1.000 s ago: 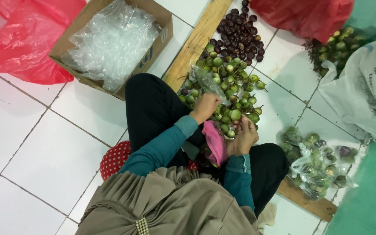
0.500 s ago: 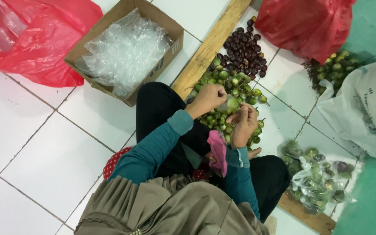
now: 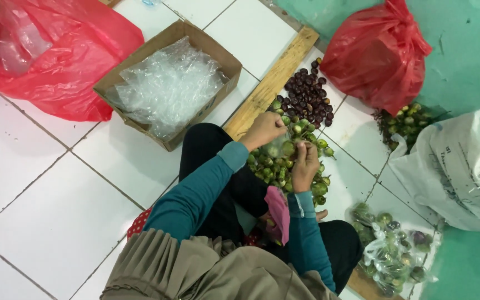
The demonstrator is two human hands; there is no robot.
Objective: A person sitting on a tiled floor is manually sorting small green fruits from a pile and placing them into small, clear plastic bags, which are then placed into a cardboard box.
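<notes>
Over the pile of green fruits (image 3: pixel 284 166) on the floor, our left hand (image 3: pixel 263 130) and right hand (image 3: pixel 305 164) each pinch closed on a small clear bag (image 3: pixel 278 149), holding its mouth up for filling.

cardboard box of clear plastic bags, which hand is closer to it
Left. The left hand is over the green fruit pile, on the side toward the cardboard box. The right hand sits farther away, across the pile from the box.
</notes>
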